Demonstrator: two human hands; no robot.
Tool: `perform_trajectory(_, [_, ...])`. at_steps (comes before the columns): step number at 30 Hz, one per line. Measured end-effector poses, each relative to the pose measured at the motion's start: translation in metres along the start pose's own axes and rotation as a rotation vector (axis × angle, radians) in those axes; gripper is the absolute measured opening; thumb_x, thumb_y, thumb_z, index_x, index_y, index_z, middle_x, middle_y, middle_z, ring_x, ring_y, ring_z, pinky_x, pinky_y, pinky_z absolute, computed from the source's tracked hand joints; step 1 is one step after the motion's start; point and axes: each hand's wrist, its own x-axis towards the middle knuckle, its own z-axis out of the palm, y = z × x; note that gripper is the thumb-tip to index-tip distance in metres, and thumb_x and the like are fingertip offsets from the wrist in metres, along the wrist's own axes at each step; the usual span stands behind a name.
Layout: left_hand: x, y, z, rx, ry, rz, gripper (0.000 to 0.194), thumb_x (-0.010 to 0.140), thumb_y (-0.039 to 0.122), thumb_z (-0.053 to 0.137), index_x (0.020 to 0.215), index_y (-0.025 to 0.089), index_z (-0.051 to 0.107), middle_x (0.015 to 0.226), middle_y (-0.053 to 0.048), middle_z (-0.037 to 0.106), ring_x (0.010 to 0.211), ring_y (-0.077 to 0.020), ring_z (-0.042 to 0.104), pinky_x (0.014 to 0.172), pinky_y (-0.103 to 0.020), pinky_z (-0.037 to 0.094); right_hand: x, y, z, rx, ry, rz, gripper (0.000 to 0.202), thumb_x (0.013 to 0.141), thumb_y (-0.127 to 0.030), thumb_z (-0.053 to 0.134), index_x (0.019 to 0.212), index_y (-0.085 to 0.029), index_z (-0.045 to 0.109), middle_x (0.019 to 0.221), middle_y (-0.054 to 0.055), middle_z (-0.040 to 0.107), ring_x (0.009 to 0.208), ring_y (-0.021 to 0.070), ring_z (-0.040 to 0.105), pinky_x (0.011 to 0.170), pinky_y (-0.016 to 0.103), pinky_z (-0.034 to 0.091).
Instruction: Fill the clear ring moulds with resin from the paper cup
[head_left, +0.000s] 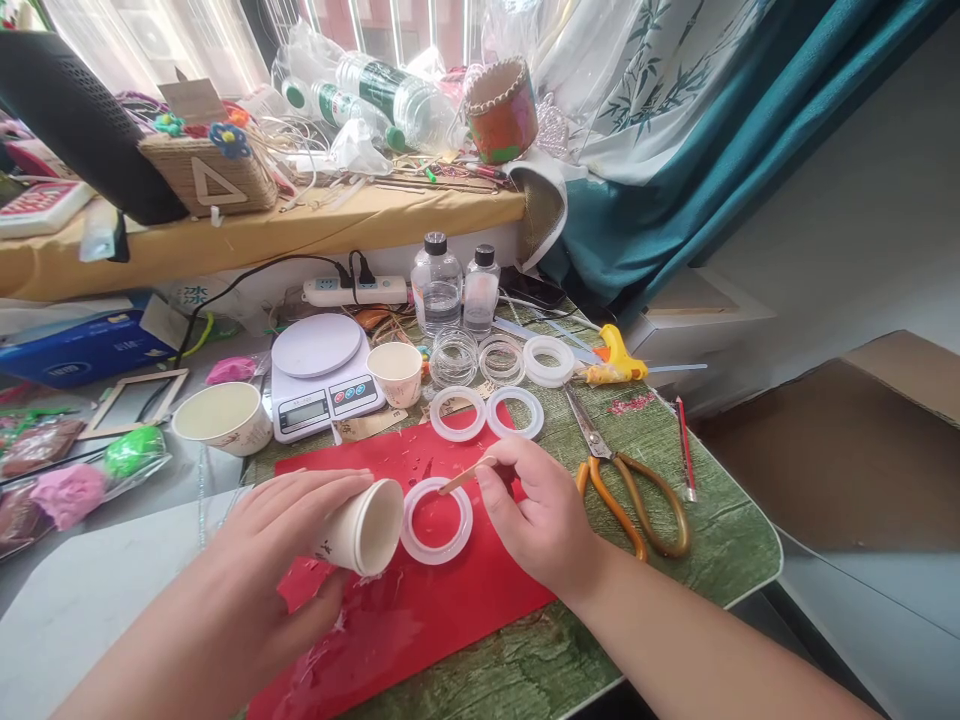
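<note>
My left hand [300,540] is closed around a white paper cup [360,530], tipped on its side with its mouth facing right. Just right of the cup lies a translucent ring-shaped mold [463,535] on a red sheet [495,560]. Between thumb and fingers, my right hand [536,500] pinches a thin wooden stick [463,477]; its tip is over the mold's upper right rim. Two more ring molds, a left one [457,413] and a right one [515,412], lie at the sheet's far edge. Whether anything flows from the cup I cannot make out.
Orange-handled scissors [630,480] and a red pencil [685,450] lie at right. Behind stand a kitchen scale [324,375], another paper cup [395,374], two clear bottles [438,290] and a yellow glue gun [616,360]. A wide paper cup [225,418] is at left.
</note>
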Motion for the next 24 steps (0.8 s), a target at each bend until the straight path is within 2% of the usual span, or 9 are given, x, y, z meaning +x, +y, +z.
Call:
perform_trajectory(13, [-0.006,-0.007,-0.001,-0.041,-0.053,-0.038,0.071,0.084,0.023,0.07,0.152,0.04,0.06,0.142,0.0,0.079,0.12,-0.0267,0.08,0.091,-0.032,0.066,0.0,-0.001,0.0,-0.003,-0.004,0.0,0.011,0.105,-0.016,0.063,0.1,-0.025,0.064,0.083,-0.001,0.067,0.072,0.0167,0.065,0.069,0.028,0.055])
perform_trajectory(24, [-0.002,0.002,-0.001,-0.024,0.011,-0.034,0.059,0.089,0.023,0.06,0.146,0.039,0.062,0.135,0.0,0.08,0.115,-0.0234,0.08,0.083,-0.028,0.065,0.001,-0.001,0.0,0.0,-0.013,0.01,0.011,0.105,-0.016,0.062,0.098,-0.025,0.064,0.081,-0.001,0.067,0.07,0.0164,0.064,0.067,0.028,0.055])
